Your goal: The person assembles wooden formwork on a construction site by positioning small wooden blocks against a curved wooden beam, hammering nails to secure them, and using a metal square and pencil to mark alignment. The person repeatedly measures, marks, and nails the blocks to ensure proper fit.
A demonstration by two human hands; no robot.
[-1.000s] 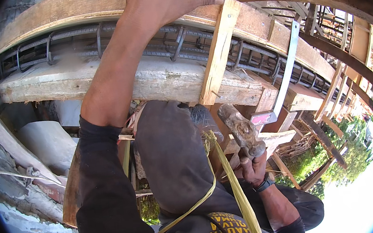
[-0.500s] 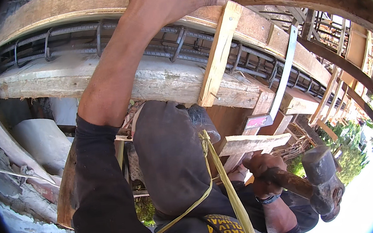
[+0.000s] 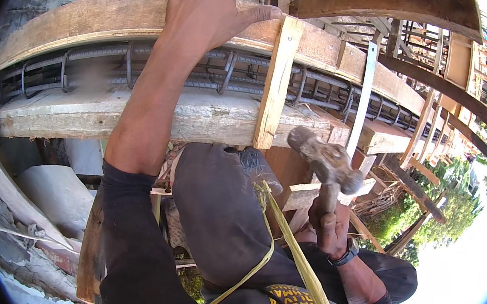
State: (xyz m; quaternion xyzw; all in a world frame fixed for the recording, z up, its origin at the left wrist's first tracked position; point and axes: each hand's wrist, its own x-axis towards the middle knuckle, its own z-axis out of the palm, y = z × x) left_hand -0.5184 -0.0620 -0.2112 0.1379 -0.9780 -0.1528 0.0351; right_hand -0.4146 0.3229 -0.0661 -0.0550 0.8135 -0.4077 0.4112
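Note:
My left hand [image 3: 201, 15] is closed over the top edge of a long plywood form board [image 3: 91, 24], its thumb stretched along the edge. Its fingertips are hidden behind the board. Just right of the thumb, a short pale wood strip [image 3: 277, 85] stands across the form, linking this board to a thick rough timber [image 3: 209, 117]. A nail head shows near the strip's upper end. My right hand [image 3: 331, 226] grips the handle of a hammer [image 3: 325, 160]. The heavy metal head is raised, slightly blurred, close to the lower right of the strip.
Steel rebar [image 3: 225, 73] with stirrups lies between board and timber. A metal square [image 3: 363, 96] leans across the form at right. Curved-looking beams [image 3: 389, 6] reach out at upper right. My bent knee [image 3: 215, 197] is under the timber, with yellow strapping [image 3: 296, 248] beside it.
My right hand has swung the hammer up and leftward, from beside my right leg toward the pale strip. My left hand stays on the board; the view has shifted slightly.

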